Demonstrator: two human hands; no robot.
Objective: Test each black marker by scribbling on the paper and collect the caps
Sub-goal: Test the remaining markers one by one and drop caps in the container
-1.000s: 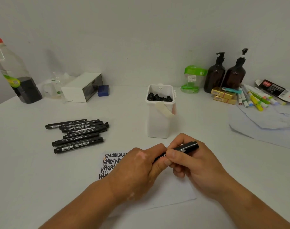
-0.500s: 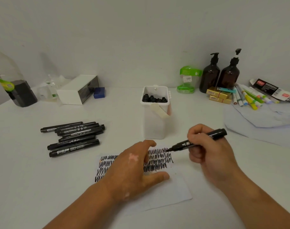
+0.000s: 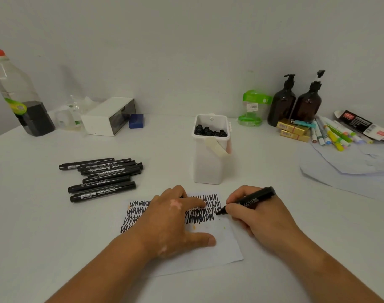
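Marker [image 3: 252, 200] pinched in right hand [image 3: 263, 217], tip touching paper [image 3: 226, 248] at lower centre; left hand [image 3: 171, 221] flat, pressing paper.

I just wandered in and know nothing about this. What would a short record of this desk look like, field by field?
right hand: grips an uncapped black marker, tip down at the paper's scribbles
left hand: rests flat on the paper
paper: white sheet, rows of black scribbles across its far half
white container: upright behind the paper, black caps inside
marker pile: capped black markers lying left of the paper
far right: brown pump bottles, coloured pens
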